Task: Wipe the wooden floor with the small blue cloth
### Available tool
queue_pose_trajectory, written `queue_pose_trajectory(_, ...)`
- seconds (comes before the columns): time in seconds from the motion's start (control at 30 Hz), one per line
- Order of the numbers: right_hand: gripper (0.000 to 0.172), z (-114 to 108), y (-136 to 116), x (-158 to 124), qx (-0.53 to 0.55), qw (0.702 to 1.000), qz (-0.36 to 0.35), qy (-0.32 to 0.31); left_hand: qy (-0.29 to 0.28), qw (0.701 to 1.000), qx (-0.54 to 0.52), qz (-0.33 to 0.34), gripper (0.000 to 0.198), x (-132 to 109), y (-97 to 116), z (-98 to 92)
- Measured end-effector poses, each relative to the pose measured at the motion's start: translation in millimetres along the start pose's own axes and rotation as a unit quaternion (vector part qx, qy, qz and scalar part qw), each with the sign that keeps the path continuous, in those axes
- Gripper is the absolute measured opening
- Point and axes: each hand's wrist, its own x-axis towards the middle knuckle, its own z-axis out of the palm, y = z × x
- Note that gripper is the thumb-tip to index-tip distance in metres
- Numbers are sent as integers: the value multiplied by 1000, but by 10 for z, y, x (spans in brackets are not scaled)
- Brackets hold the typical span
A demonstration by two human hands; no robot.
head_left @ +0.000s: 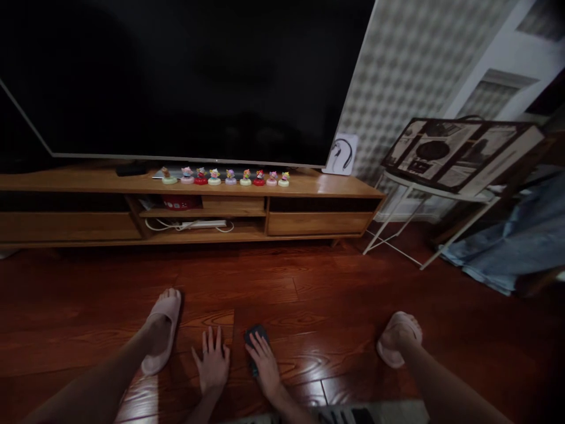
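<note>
Left hand [213, 368]: placed at the lower centre-left of the frame, palm down, fingers spread on the reddish-brown wooden floor [318, 294]; nothing is seen to be held.

Right hand [268, 366]: placed just right of the left hand, apart from it, its extended fingers laid over a dark handheld object [256, 330]. Whether the object is gripped or only covered cannot be told, as the thumb is hidden.

Dark handheld object: located at the lower centre of the frame, close to the floor; its far end is left exposed beyond the fingertips, its middle is covered.

Slippers, pale, two: the left slipper [166, 306] is worn at the lower left, the right slipper [401, 318] at the lower right.

Rug [397, 412]: partly shown along the bottom edge.

Wooden cabinet [326, 185]: set across the middle left. A large dark television [212, 82] is displayed above; nine small figurines [230, 178] are ranged in a row along the top. A white power strip [203, 224] is kept on the lower middle shelf.

White box [348, 159]: stood upright at the cabinet's right end.

Side table [479, 197]: placed at the right, with a brown-and-cream patterned case [441, 153] laid on it.

Blue cloth [516, 241]: draped at the far right.
</note>
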Motion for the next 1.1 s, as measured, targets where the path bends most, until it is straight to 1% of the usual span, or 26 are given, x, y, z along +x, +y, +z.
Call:
queue_pose_trajectory(0.03, 71, -112, 61, 33, -5, 999, -29, -25, -1, 1000, 0, 2, 59, 1, -4, -12)
queue_pose_trajectory(0.1, 66, -431, 317, 65, -9, 996, -59, -63, -2, 1000, -2, 4, 59, -2, -6, -43)
queue_pose_trajectory(0.13, 64, -617, 499, 48, -8, 996, -49, -70, -1, 1000, -6, 5, 60, -5, -5, -59)
queue_pose_trajectory(0.2, 63, -993, 918, -83, -8, 998, 15, -56, 1, 1000, -20, 4, 60, -14, -1, -85)
queue_pose_trajectory(0.27, 63, -1328, 1337, -337, -19, 993, 112, 1, 1, 999, -37, 3, 60, -22, 1, -103)
queue_pose_trajectory(0.33, 63, -1576, 1666, -648, -41, 973, 211, 81, 0, 999, -48, 2, 60, -28, 2, -117)
queue_pose_trajectory(0.4, 62, -1701, 1833, -905, -61, 943, 290, 151, 0, 999, -54, 3, 59, -35, 1, -133)
queue_pose_trajectory(0.43, 61, -1711, 1847, -981, -69, 927, 322, 178, 0, 998, -55, 3, 60, -38, 1, -143)
queue_pose_trajectory(0.47, 61, -1686, 1815, -1008, -76, 913, 348, 200, 0, 998, -57, 3, 60, -42, 1, -153)
queue_pose_trajectory(0.53, 61, -1536, 1636, -914, -85, 891, 381, 232, 2, 998, -60, 3, 60, -47, 2, -172)
queue_pose_trajectory(0.57, 61, -1420, 1499, -803, -84, 888, 384, 239, 2, 998, -62, 3, 59, -49, 3, -180)
queue_pose_trajectory(0.6, 62, -1282, 1337, -664, -78, 892, 376, 239, 1, 998, -64, 3, 59, -51, 3, -188)
queue_pose_trajectory(0.63, 62, -1129, 1154, -512, -65, 904, 355, 230, 1, 998, -65, 2, 59, -52, 4, -194)
queue_pose_trajectory(0.7, 65, -798, 740, -230, -27, 940, 285, 187, -3, 998, -62, 2, 59, -53, 5, -205)
queue_pose_trajectory(0.77, 69, -464, 299, -48, 6, 972, 199, 124, -4, 999, -51, 2, 58, -53, 8, -211)
queue_pose_trajectory(0.83, 72, -162, -94, 10, 19, 991, 116, 58, -1, 999, -38, 2, 58, -52, 13, -213)
queue_pose_trajectory(0.9, 72, 57, -349, -4, 15, 999, 35, 5, 0, 1000, -28, 2, 57, -49, 19, -210)
queue_pose_trajectory(0.93, 69, 118, -401, -12, 10, 1000, -4, -16, 0, 1000, -24, 2, 57, -46, 22, -207)
queue_pose_trajectory(0.97, 66, 141, -396, -10, 4, 999, -35, -33, -2, 1000, -21, 3, 57, -42, 24, -204)
queue_pose_trajectory(1.0, 61, 121, -335, 7, -4, 998, -55, -43, -3, 1000, -18, 4, 57, -38, 26, -199)
queue_pose_trajectory(1.03, 57, 57, -220, 35, -12, 997, -56, -45, -4, 1000, -16, 4, 57, -34, 28, -195)
queue_pose_trajectory(1.07, 55, -47, -59, 68, -21, 998, -40, -37, -5, 1000, -14, 3, 57, -30, 28, -190)
queue_pose_trajectory(1.1, 54, -189, 140, 95, -30, 999, -6, -18, -5, 1000, -13, 2, 57, -28, 29, -185)
